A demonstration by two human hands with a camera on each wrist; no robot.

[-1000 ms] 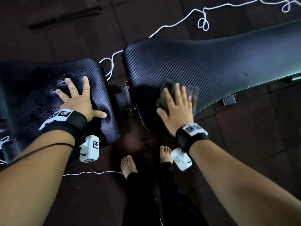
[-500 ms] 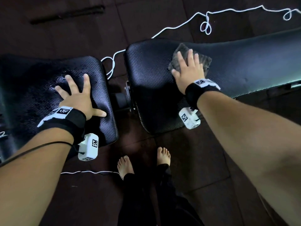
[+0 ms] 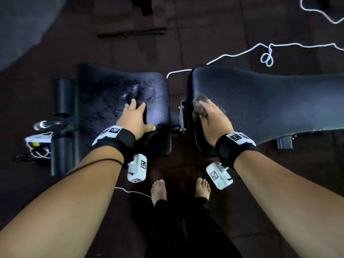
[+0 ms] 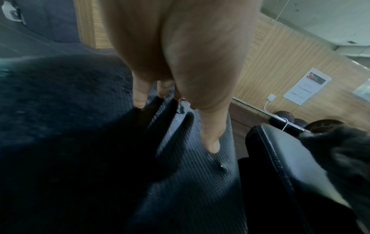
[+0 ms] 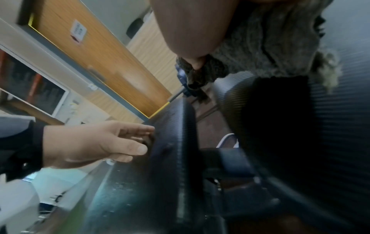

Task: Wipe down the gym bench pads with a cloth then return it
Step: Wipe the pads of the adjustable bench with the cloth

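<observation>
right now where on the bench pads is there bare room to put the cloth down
The long back pad is bare to the right of the right hand, which presses the cloth at its left end. The seat pad is crowded near its right edge by the left hand, bare but wet-looking beyond it.

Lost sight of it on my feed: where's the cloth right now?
In the head view the cloth is under the right hand, bunched on the long back pad at its end nearest the seat pad.
</observation>
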